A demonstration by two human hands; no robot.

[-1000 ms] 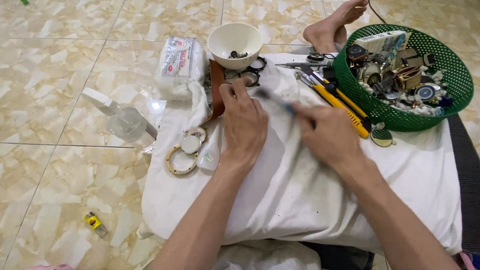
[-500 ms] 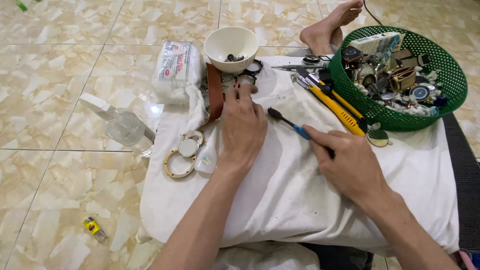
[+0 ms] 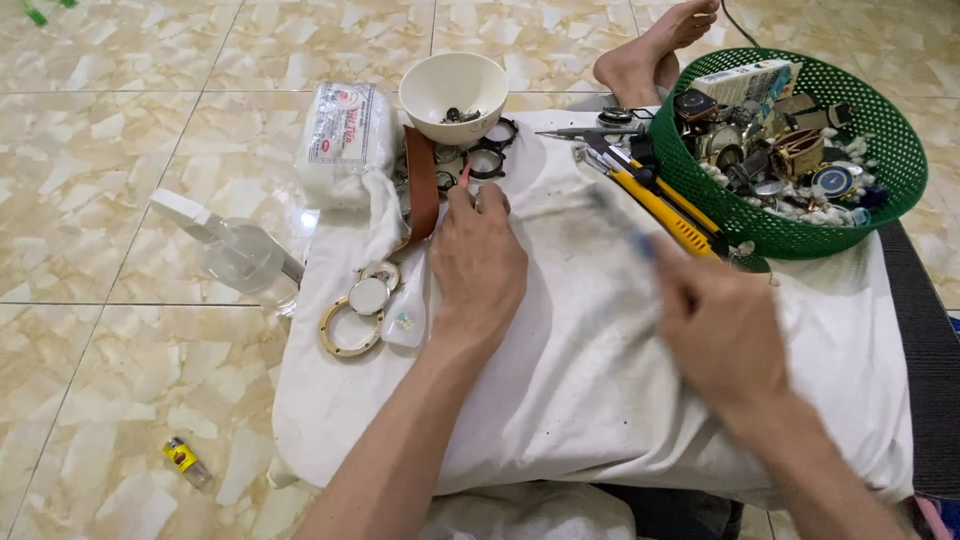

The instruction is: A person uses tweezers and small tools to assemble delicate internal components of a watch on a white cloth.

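While the left hand [image 3: 478, 262] pins a small part under narrow fingers [image 3: 462, 200] mid-frame, the right hand [image 3: 722, 330] grips a blurred blue-handled brush [image 3: 622, 226] above its fingers.

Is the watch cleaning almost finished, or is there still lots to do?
Partly done, it seems. A watch case ring and round glass already lie apart on the white cloth. In hand: the left hand pins a small part, hidden under its fingers, while the right hand holds a blurred blue brush. Plenty left: the green basket is piled with watches.
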